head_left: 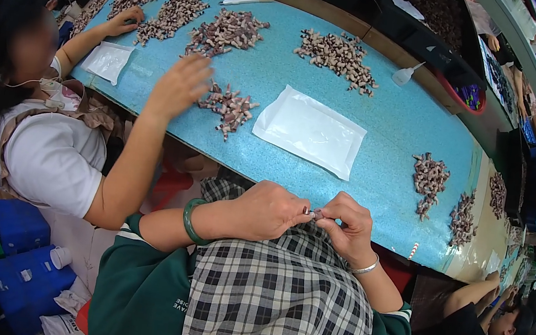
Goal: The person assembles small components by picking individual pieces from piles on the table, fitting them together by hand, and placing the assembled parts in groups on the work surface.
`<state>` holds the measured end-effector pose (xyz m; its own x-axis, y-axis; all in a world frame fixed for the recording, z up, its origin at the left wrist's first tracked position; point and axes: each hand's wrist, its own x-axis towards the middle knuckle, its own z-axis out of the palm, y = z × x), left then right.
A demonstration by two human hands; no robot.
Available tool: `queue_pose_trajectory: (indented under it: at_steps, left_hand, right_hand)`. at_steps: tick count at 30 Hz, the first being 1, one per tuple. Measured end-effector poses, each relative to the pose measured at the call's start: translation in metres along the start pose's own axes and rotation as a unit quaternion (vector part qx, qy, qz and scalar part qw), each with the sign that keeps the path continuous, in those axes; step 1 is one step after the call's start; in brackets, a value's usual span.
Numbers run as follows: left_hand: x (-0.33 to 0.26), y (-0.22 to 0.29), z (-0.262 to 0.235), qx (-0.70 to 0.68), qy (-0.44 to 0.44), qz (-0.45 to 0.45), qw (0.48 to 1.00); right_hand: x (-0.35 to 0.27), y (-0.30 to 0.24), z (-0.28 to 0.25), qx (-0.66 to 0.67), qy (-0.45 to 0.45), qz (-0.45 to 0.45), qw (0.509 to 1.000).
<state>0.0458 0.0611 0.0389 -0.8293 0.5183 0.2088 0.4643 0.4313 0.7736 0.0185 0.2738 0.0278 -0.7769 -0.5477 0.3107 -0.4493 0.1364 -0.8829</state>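
My left hand (270, 212), with a green bangle on its wrist, is closed in a pinch just in front of the table's near edge. Facing it, my right hand (349, 227) pinches too, a silver bracelet on that wrist. Between the fingertips of both is a small brown-and-white piece (317, 215), mostly covered by the fingers; its kind is unclear. Beyond my hands, a flat white packet (312, 131) lies on the blue tabletop (386, 132). Similar-looking small pieces form a heap (229, 109) left of the packet and another heap (428, 180) to its right.
On my left sits a co-worker in a white shirt (58, 158), one hand (184, 83) raised over the table. Several more heaps (338, 57) lie along the far side. A squeeze bottle (405, 74) and red basket (467, 95) are far right. Blue boxes (26, 282) stand lower left.
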Motion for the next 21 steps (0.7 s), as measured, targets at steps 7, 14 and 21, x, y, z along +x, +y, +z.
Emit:
queue_pose_trajectory:
  at_steps: [7, 14, 21]
  left_hand:
    - [-0.002, 0.002, 0.006, -0.002, -0.054, -0.007, 0.999]
    - [-0.003, 0.003, 0.013, -0.008, -0.099, -0.032, 0.995]
    - [0.000, 0.003, 0.015, -0.004, -0.105, -0.032, 0.994]
  right_hand:
    - [-0.008, -0.003, 0.001, -0.049, -0.011, -0.037, 0.998]
    - [-0.018, 0.003, 0.002, -0.038, -0.023, -0.024, 0.999]
    - [-0.023, 0.006, 0.002, -0.029, -0.011, -0.011, 0.999]
